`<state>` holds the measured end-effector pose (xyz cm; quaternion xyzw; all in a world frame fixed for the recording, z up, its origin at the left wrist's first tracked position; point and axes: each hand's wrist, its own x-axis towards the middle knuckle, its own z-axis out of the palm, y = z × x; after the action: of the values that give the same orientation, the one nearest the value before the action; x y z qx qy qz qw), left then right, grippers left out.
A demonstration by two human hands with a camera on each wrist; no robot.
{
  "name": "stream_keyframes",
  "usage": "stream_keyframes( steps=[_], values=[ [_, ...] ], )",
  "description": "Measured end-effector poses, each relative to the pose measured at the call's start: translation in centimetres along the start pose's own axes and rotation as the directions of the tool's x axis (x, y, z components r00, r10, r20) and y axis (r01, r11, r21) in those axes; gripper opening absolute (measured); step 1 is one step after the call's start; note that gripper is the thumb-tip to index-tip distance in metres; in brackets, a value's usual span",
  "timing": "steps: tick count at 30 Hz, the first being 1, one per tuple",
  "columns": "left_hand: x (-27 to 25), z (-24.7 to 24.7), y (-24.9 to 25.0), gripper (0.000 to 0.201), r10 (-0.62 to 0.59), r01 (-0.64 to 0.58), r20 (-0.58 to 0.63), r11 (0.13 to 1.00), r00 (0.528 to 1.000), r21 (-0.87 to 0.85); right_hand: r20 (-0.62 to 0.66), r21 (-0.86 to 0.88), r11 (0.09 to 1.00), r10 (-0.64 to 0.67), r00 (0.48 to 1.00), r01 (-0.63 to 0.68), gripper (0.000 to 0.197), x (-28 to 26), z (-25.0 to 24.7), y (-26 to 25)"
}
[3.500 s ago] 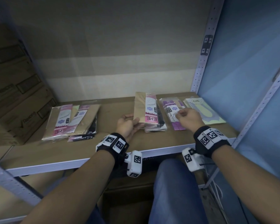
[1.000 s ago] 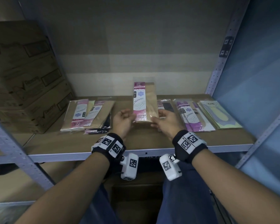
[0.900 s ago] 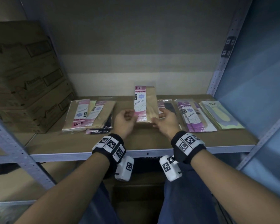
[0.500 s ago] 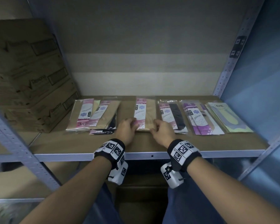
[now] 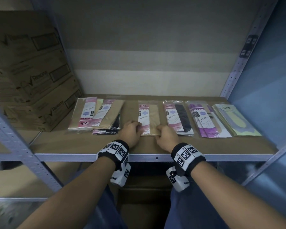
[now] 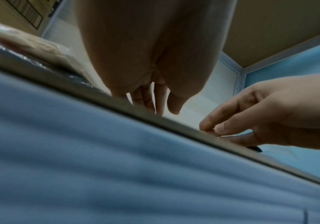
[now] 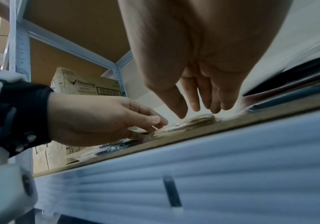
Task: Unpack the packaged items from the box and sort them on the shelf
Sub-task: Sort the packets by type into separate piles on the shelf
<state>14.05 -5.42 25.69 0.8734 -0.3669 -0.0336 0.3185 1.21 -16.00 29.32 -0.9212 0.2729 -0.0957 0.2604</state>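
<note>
A beige packet with a pink label lies flat on the brown shelf, between a mixed pile on its left and a black packet on its right. My left hand pinches its near left corner, thumb on top in the right wrist view. My right hand holds the near right corner, and the left wrist view shows its fingers over the thin edge with the thumb below. The same packet shows as a low beige stack at the shelf's front edge.
A loose pile of beige and black packets lies at the left. To the right lie a black packet, purple packets and yellow-green packets. Cardboard boxes are stacked at far left. A metal post stands at the right.
A second ago both hands held the beige packet upright above the shelf. It now lies flat on the shelf, and the hands have come down to its near corners.
</note>
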Motion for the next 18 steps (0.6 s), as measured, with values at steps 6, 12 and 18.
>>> stream_keyframes(
  steps=[6,12,18],
  values=[
    [0.7,-3.3,0.6,0.035,0.042,-0.047,-0.095,0.997,0.995,-0.053,-0.04,0.108,0.993,-0.05,0.998,0.054,0.038,0.7,-0.4,-1.5],
    [1.1,-7.5,-1.9,0.034,-0.045,0.032,-0.171,0.996,0.984,-0.082,-0.008,0.2,0.978,-0.052,0.999,0.052,0.041,2.0,0.4,-4.1],
    [0.2,-10.9,-6.8,0.035,-0.197,0.176,-0.216,0.978,0.956,-0.111,0.023,0.261,0.964,-0.066,0.998,0.057,0.033,3.1,3.1,-6.8]
  ],
)
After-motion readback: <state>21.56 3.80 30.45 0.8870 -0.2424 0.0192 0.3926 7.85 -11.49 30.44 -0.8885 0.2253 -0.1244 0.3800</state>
